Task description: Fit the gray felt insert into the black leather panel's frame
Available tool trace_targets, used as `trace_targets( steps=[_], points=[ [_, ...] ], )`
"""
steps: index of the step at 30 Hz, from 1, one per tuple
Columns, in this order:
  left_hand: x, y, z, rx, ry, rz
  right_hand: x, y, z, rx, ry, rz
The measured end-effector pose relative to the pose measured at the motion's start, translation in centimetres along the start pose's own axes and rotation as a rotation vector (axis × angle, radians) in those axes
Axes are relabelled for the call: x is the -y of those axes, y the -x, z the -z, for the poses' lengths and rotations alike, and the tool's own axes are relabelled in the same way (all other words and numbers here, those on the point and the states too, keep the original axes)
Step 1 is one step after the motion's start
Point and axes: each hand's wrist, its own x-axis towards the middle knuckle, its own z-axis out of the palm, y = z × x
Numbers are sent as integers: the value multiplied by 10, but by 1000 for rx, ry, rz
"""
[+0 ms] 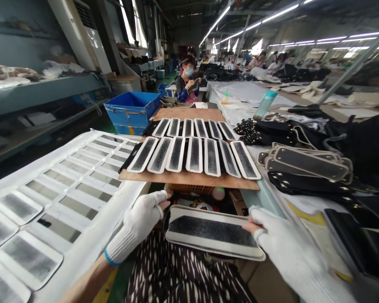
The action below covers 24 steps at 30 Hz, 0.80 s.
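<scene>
Over the lap, just below the plywood board [189, 180] of laid-out strips, a white-edged dark panel [213, 231] lies flat between two gloved hands. The right hand [284, 248] pinches its right end, thumb on top. The left hand [143, 219] is curled at its left end; actual grip cannot be confirmed.

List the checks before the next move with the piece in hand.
1. Right hand gripping the piece: ok, thumb on top of its right end.
2. Left hand gripping the left end: cannot tell, contact is hidden.
3. Piece dark face up: ok.
4. Path to the board free: ok, nothing lies between.
5. Bare space on the board: ok, at the far end only; both rows look full.
6. Free spots on the sheet: ok, several at its far end.
</scene>
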Motion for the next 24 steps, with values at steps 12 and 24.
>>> trace_targets(
  steps=[12, 24],
  points=[
    [-13, -10, -33, 122, -158, -265, 91, -50, -51, -21, 153, 545],
    [-12, -14, -32, 284, -393, -427, 91, -48, -74, -273, 380, 811]
  ],
)
